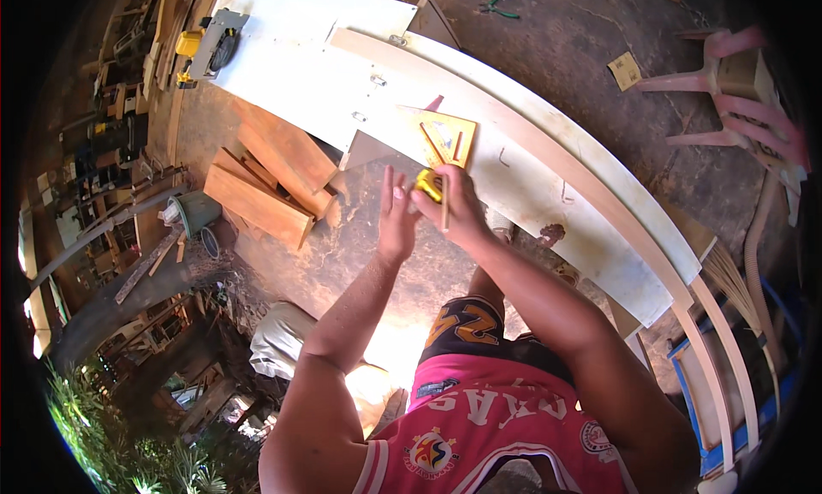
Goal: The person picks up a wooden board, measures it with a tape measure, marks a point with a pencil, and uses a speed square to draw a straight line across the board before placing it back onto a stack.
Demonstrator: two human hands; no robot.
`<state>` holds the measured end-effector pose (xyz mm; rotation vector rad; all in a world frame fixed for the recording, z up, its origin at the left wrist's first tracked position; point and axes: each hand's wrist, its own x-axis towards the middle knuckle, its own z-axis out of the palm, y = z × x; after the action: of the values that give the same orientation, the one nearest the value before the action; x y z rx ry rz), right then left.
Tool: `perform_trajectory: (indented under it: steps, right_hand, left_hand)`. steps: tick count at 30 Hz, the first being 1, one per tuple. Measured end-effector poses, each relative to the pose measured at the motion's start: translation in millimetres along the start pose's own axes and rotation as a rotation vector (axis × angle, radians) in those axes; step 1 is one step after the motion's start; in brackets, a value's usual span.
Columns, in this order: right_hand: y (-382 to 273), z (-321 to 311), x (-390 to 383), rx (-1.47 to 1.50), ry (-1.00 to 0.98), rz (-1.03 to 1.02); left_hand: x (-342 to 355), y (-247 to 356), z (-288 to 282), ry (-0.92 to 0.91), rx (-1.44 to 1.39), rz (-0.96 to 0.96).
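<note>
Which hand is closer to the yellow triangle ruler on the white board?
The right hand. It sits just below the yellow triangular square, holding a yellow tape measure and a pencil. The left hand is farther left, open.

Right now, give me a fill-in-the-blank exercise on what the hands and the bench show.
1. The right hand holds a small tape measure coloured ____.
2. The thin wooden pencil is held in the ____ hand.
3. The left hand has its fingers ____.
4. The yellow triangular square lies on the long ____ board.

Missing words: yellow; right; open; white
</note>
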<state>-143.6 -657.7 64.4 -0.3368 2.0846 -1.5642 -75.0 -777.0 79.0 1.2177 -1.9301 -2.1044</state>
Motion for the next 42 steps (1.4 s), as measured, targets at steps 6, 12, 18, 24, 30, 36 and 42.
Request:
perform_trajectory:
  steps: [6,12,18,24,30,36,42]
  right_hand:
    - [7.8,43.4,49.1,0.025,-0.108,-0.186]
    - [50.2,-22.3,62.7,-0.847,-0.307,-0.528]
    - [101.1,-53.8,63.3,-0.936,-0.543,-0.748]
    - [92.2,-82.3,-21.6,-0.943,-0.395,-0.693]
    - [124.6,-215.2,-220.0,-0.842,0.179,-0.439]
    - [203.4,-366.1,-353.6,-0.932,0.525,0.035]
    - [269.6,-447.0,-385.5,-1.022,0.791,-0.016]
  left_hand:
    - [57.0,-12.9,-22.9,-0.054,-0.688,-0.314]
    - [208.5,-12.3,-114.2,0.314,0.628,0.059]
    - [283.1,-13.4,-122.0,0.392,0.992,0.295]
    - [77.8,12.1,36.1,-0.087,0.493,0.468]
    - [-112.1,-6.4,193.5,-0.866,0.480,0.760]
    - [-168.6,-87.3,387.7,-1.384,0.976,0.996]
    - [-223.7,-160.4,533.4,-1.442,1.206,1.251]
